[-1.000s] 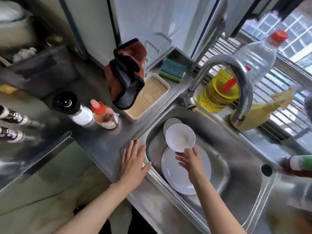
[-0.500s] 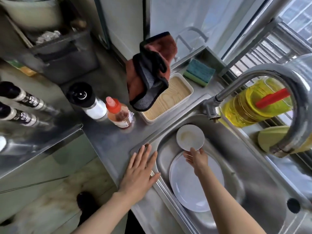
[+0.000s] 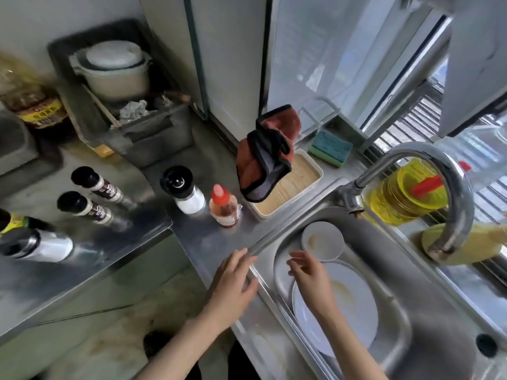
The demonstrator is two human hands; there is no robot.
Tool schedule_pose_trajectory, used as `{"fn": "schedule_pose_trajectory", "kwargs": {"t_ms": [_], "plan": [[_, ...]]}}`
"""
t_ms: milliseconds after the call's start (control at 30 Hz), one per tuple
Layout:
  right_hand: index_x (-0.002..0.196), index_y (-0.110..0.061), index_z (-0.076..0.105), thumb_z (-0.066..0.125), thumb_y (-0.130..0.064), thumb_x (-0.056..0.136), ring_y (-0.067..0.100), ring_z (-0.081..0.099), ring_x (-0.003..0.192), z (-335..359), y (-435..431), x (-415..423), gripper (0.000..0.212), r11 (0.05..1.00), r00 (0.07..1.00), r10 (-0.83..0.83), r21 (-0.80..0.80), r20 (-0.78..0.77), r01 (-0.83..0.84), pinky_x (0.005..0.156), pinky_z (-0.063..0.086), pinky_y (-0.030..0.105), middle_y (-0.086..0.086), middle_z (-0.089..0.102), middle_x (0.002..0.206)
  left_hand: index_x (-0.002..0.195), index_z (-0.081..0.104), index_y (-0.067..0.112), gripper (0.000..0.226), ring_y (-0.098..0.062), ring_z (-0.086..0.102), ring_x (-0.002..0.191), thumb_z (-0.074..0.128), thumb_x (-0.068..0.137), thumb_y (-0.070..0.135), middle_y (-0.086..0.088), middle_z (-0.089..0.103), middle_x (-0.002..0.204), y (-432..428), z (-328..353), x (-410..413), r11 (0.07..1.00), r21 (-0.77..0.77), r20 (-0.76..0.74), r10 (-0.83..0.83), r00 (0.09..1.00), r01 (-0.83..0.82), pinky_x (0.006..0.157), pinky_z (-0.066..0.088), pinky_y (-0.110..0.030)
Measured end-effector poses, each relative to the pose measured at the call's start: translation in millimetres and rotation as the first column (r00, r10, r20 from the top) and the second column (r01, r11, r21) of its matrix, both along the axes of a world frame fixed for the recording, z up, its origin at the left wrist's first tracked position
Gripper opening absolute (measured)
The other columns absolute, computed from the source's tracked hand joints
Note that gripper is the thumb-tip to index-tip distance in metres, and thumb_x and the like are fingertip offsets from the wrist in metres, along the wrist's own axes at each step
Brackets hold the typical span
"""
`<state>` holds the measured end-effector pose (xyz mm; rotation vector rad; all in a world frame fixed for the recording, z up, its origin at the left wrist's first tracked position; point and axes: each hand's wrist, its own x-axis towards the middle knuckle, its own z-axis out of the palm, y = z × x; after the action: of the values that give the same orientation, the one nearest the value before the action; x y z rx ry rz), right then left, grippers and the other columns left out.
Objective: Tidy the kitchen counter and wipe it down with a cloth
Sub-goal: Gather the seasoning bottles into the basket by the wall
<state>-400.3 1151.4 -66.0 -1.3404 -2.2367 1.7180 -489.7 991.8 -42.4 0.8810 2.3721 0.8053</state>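
Observation:
A red and grey cloth hangs over a white tray with a wooden bottom on the steel counter. In the steel sink a small white dish rests beside a large white plate, both stained. My right hand hovers over the large plate, just short of the small dish, fingers apart and holding nothing. My left hand lies flat on the counter at the sink's rim, fingers spread.
A salt grinder and a red-capped sauce bottle stand on the counter by the tray. Spice bottles line the left counter. A sponge, a curved tap, a yellow oil bottle and a rice cooker stand behind.
My right hand let go of the small white dish, which now sits in the sink, and drew back. The view swung left, revealing more of the counter. My left hand stayed at the rim.

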Motion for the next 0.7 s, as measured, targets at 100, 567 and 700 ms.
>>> {"fn": "schedule_pose_trajectory", "kwargs": {"t_ms": [100, 567, 700], "plan": [[0.103, -0.018, 0.06, 0.058, -0.013, 0.089, 0.01, 0.062, 0.084, 33, -34, -26, 0.015, 0.986, 0.983, 0.147, 0.096, -0.112, -0.136, 0.076, 0.051, 0.025, -0.005, 0.066, 0.1, 0.119, 0.055, 0.011, 0.031, -0.01, 0.043, 0.121, 0.058, 0.088, 0.009, 0.007, 0.042, 0.125, -29, 15, -13, 0.97, 0.126, 0.074, 0.199, 0.977, -0.207, 0.1, 0.027, -0.009], [0.141, -0.014, 0.027, 0.071, -0.02, 0.08, 0.018, 0.041, 0.125, 37, -101, -146, 0.076, 0.986, 0.97, -0.035, 0.151, -0.241, 0.073, 0.106, 0.035, 0.035, 0.005, 0.043, 0.135, 0.129, 0.042, 0.016, 0.052, -0.005, 0.051, 0.103, 0.066, 0.083, 0.009, 0.006, 0.042, 0.126, -105, 38, -93, 0.889, 0.193, 0.23, 0.37, 0.9, -0.415, 0.08, 0.037, -0.008], [0.127, -0.024, 0.038, 0.067, -0.013, 0.084, 0.011, 0.053, 0.109, 32, -109, -155, 0.053, 0.972, 0.948, -0.146, 0.138, -0.281, 0.191, 0.09, 0.044, 0.021, -0.002, 0.053, 0.12, 0.131, 0.039, 0.006, 0.066, -0.013, 0.049, 0.106, 0.074, 0.075, 0.009, 0.001, 0.04, 0.123, -86, 27, -140, 0.885, 0.187, 0.237, 0.379, 0.894, -0.425, 0.088, 0.039, -0.023]]}}
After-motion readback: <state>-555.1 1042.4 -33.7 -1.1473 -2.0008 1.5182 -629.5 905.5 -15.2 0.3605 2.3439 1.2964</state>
